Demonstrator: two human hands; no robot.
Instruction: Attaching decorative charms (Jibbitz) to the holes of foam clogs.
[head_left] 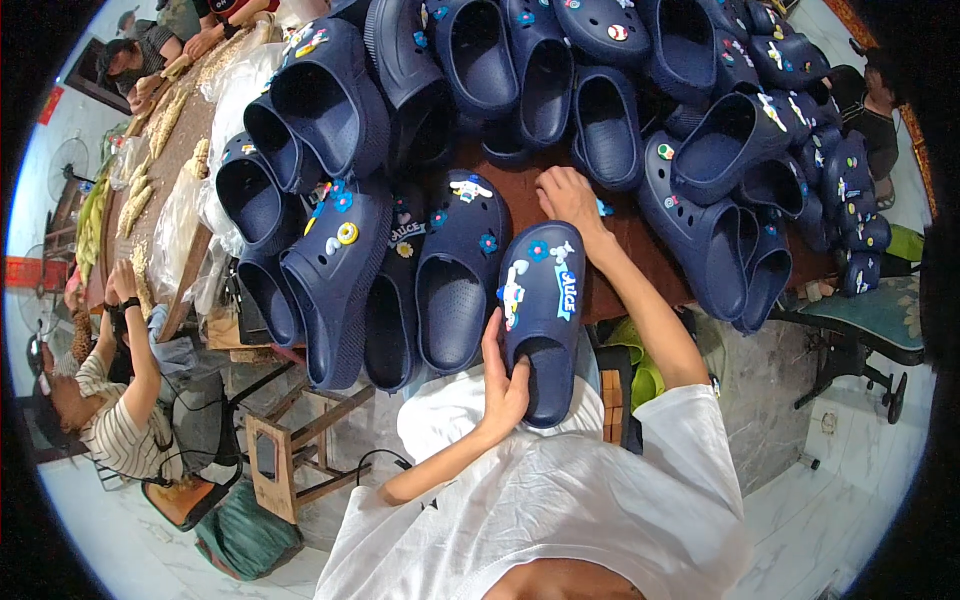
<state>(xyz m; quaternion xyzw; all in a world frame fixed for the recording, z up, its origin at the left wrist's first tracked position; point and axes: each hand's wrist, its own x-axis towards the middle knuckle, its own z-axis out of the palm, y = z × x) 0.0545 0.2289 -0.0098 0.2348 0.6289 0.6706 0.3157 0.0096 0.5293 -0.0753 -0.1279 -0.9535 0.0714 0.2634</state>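
Observation:
My left hand grips a navy foam clog by its heel end, thumb at the opening and fingers along the side. The clog is held upright before my chest, its toe up, with white, blue and other coloured charms on its top. Past its toe, my right hand is low over the brown tabletop, its fingers curled down; whatever they hold, if anything, is hidden. A small blue charm lies beside that wrist. Just left of the held clog is another decorated navy clog.
Piled navy clogs crowd the table's left and far side, more clogs its right. A wooden stool with a phone stands at lower left. People sit at a long table at left. An office chair is at right.

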